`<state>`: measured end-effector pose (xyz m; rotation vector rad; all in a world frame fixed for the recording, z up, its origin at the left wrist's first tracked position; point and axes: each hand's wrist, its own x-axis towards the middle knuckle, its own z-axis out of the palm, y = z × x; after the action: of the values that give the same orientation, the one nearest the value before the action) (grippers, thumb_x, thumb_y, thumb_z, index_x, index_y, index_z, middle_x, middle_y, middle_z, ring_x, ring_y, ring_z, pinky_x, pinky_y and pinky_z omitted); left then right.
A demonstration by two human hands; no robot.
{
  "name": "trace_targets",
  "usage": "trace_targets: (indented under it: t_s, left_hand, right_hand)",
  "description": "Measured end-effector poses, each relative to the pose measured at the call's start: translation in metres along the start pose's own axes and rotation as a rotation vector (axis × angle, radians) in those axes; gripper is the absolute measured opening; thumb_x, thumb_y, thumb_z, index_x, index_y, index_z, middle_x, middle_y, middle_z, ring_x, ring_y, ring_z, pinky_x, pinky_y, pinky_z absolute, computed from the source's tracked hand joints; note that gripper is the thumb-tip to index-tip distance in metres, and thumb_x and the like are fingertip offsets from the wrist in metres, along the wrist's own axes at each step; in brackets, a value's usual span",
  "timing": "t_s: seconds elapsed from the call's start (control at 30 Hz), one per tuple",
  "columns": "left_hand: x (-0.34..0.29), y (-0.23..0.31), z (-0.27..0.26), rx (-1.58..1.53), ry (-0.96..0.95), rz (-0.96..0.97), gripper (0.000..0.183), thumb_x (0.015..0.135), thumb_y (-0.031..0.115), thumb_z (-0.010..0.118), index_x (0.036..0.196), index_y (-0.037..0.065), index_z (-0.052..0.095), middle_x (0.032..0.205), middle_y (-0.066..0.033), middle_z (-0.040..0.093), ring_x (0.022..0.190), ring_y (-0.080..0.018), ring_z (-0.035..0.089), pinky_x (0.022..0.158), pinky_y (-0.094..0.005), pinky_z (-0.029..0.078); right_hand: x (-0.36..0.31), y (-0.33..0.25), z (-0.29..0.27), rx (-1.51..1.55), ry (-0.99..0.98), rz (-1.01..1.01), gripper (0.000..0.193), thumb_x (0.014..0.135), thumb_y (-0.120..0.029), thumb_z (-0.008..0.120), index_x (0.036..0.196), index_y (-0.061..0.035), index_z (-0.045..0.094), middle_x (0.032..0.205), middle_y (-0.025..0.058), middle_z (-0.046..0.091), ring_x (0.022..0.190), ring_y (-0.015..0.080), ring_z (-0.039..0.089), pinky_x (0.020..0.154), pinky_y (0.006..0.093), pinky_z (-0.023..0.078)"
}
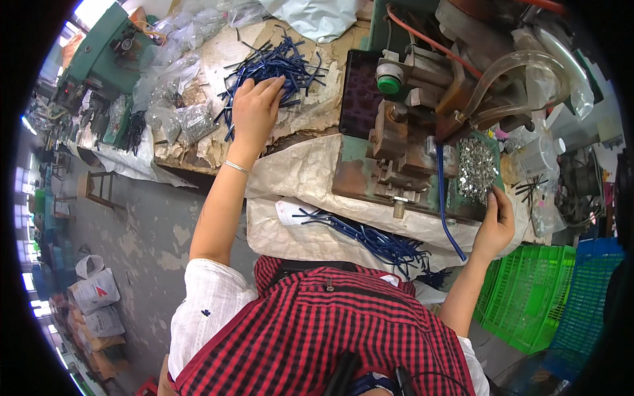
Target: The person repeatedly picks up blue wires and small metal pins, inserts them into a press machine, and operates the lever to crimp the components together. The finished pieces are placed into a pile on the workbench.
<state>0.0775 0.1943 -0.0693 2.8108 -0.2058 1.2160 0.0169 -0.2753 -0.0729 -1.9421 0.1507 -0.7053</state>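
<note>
My left hand [256, 109] lies over a heap of short dark-blue cords or tubes [290, 69] on the worn bench, its fingers spread and touching the heap. On the other side, my right hand [496, 221] is at the near right edge of a pile of small shiny metal pieces [477, 168], its thumb and fingertips together; whatever they hold is too small to make out. One long blue cord [442, 198] hangs from the metal tooling of a bench press [409, 148], its lower end free, just left of my right hand.
More blue cords [383, 244] lie on pale sacking in front of me. A green button [387, 83] is on the press, with a dark tablet-like panel [360, 92] beside it. Bags of small parts [195, 122] lie at left; a green crate [528, 290] stands at right.
</note>
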Motion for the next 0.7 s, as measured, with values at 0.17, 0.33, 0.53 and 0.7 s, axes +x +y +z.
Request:
trace_targets:
  t_s: [0.17, 0.33, 0.53, 0.7]
  left_hand:
    - [0.025, 0.025, 0.013, -0.065, 0.067, -0.088, 0.015, 0.092, 0.018, 0.066, 0.104, 0.010, 0.071, 0.082, -0.0077, 0.069, 0.074, -0.0271, 0.064, 0.069, -0.0379, 0.051]
    - [-0.015, 0.018, 0.052, -0.209, -0.081, -0.359, 0.015, 0.093, 0.014, 0.061, 0.102, 0.010, 0.072, 0.091, -0.0133, 0.072, 0.083, -0.0334, 0.069, 0.072, -0.0422, 0.054]
    - [0.005, 0.013, 0.040, -0.234, 0.018, -0.443, 0.016, 0.094, 0.011, 0.060, 0.105, 0.006, 0.072, 0.093, -0.0142, 0.073, 0.084, -0.0289, 0.070, 0.073, -0.0365, 0.053]
    - [0.008, 0.047, 0.033, -0.135, -0.386, -0.432, 0.032, 0.086, 0.037, 0.073, 0.093, 0.006, 0.071, 0.091, -0.0135, 0.067, 0.087, -0.0338, 0.066, 0.076, -0.0419, 0.053]
  right_hand:
    - [0.011, -0.080, 0.047, 0.275, -0.223, -0.098, 0.026, 0.088, 0.001, 0.071, 0.114, 0.0031, 0.067, 0.105, 0.0073, 0.072, 0.097, 0.0134, 0.065, 0.090, 0.0265, 0.049]
    - [0.016, -0.097, 0.094, 0.421, -0.256, -0.063, 0.034, 0.085, 0.000, 0.073, 0.117, 0.0034, 0.061, 0.099, 0.0048, 0.068, 0.092, 0.0114, 0.061, 0.088, 0.0241, 0.047]
    - [0.000, -0.097, 0.094, 0.679, -0.209, 0.096, 0.040, 0.088, 0.005, 0.069, 0.125, 0.0048, 0.056, 0.098, 0.0050, 0.067, 0.091, 0.0091, 0.060, 0.086, 0.0227, 0.047]
    - [0.001, -0.124, 0.098, 0.873, -0.277, 0.199, 0.050, 0.088, 0.006, 0.066, 0.134, 0.0056, 0.048, 0.100, 0.0096, 0.068, 0.095, 0.0113, 0.062, 0.089, 0.0242, 0.048]
